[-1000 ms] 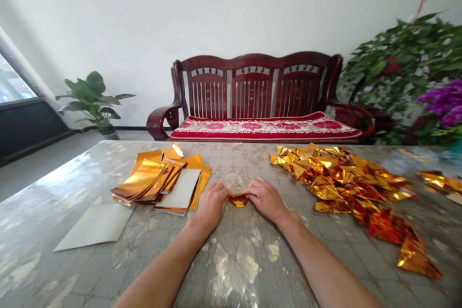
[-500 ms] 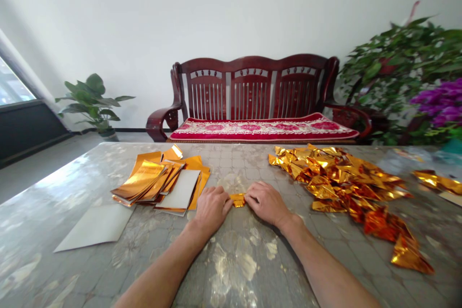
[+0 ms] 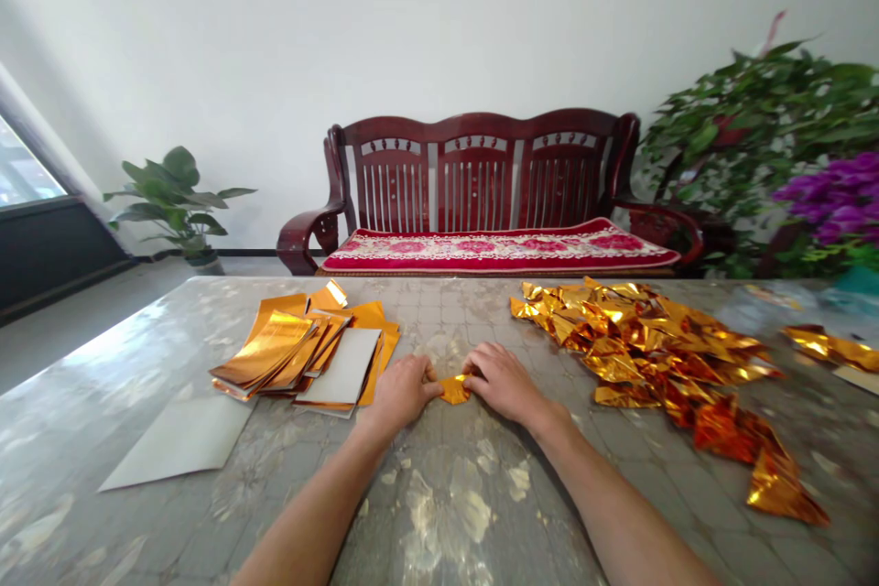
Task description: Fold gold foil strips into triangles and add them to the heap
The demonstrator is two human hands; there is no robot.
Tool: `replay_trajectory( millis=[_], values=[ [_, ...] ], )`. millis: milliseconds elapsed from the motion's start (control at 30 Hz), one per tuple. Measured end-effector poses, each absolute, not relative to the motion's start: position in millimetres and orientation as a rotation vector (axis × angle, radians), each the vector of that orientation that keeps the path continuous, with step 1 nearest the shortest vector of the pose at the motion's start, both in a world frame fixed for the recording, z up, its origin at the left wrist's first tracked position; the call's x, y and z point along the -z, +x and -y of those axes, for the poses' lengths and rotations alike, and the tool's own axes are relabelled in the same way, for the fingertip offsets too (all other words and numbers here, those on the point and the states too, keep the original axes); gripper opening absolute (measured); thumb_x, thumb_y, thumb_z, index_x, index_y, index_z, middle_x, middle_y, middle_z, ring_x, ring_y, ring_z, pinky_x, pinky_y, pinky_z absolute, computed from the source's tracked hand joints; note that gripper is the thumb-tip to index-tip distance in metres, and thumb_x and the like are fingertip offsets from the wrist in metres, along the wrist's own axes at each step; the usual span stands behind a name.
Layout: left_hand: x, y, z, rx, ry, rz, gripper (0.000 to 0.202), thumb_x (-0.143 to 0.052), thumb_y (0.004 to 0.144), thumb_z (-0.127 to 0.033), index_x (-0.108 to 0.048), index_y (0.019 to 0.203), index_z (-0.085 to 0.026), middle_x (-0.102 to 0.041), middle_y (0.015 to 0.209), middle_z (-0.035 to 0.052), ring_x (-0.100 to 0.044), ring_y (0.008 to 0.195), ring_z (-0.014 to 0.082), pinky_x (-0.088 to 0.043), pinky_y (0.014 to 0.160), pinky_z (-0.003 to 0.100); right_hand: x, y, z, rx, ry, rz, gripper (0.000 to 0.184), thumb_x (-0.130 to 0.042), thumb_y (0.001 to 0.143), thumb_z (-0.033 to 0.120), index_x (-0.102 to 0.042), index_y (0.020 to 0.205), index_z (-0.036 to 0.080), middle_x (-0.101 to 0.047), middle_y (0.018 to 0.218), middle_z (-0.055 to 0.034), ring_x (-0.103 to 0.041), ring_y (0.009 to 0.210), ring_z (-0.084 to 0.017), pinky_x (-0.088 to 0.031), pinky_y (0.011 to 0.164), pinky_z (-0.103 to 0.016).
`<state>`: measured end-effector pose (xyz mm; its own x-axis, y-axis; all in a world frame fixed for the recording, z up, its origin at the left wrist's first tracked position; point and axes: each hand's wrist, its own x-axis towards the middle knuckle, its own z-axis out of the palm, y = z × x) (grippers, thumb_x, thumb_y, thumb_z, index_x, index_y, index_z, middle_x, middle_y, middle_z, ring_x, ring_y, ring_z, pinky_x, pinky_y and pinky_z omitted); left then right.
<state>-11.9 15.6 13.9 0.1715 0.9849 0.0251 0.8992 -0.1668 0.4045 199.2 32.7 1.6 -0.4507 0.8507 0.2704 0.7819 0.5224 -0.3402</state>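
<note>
A small folded piece of gold foil paper (image 3: 454, 389) lies on the marbled table (image 3: 439, 494), pinched from both sides. My left hand (image 3: 402, 391) grips its left end with curled fingers. My right hand (image 3: 501, 380) presses and pinches its right end. Most of the piece is hidden under my fingers. A fanned stack of flat gold sheets (image 3: 302, 351), some white side up, lies just left of my left hand. A heap of folded gold pieces (image 3: 652, 352) spreads to the right of my right hand.
A single white sheet (image 3: 182, 441) lies at the near left. More gold foil (image 3: 834, 348) sits at the far right edge. Behind the table stand a dark wooden bench (image 3: 481, 192) with a red cushion, a potted plant (image 3: 175, 201) and flowering plants (image 3: 789, 146).
My hands stay pinched on the gold piece and have worked it slightly; a small corner now shows between them. The view has shifted a little downward and left.
</note>
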Motion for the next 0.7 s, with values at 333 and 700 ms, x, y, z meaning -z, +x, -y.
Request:
replay_trajectory(
  millis=[333,700],
  values=[
    [-8.0,-12.4,-16.3,-0.520,2.107,-1.628,0.006,-0.065,0.078,-0.025,-0.064,0.080,-0.019,-0.061,0.067,-0.0030,-0.055,0.064,0.0135,-0.028,0.056,0.023,-1.1,200.1,-31.2,-0.379,-1.314,2.307,0.015,-0.066,0.081,0.016,-0.065,0.094,0.023,-0.067,0.091,-0.0006,-0.055,0.088,-0.018,-0.035,0.076,-0.028],
    [-11.9,-4.2,-3.6,-0.755,2.209,-1.481,0.027,-0.054,0.090,-0.030,-0.072,0.073,-0.020,-0.061,0.075,0.0012,-0.057,0.074,0.0144,-0.037,0.067,0.023,-11.1,198.0,-28.6,-0.462,-1.152,2.194,0.009,-0.069,0.078,0.015,-0.072,0.080,0.023,-0.069,0.081,-0.0002,-0.056,0.085,-0.017,-0.040,0.077,-0.028]
  ],
)
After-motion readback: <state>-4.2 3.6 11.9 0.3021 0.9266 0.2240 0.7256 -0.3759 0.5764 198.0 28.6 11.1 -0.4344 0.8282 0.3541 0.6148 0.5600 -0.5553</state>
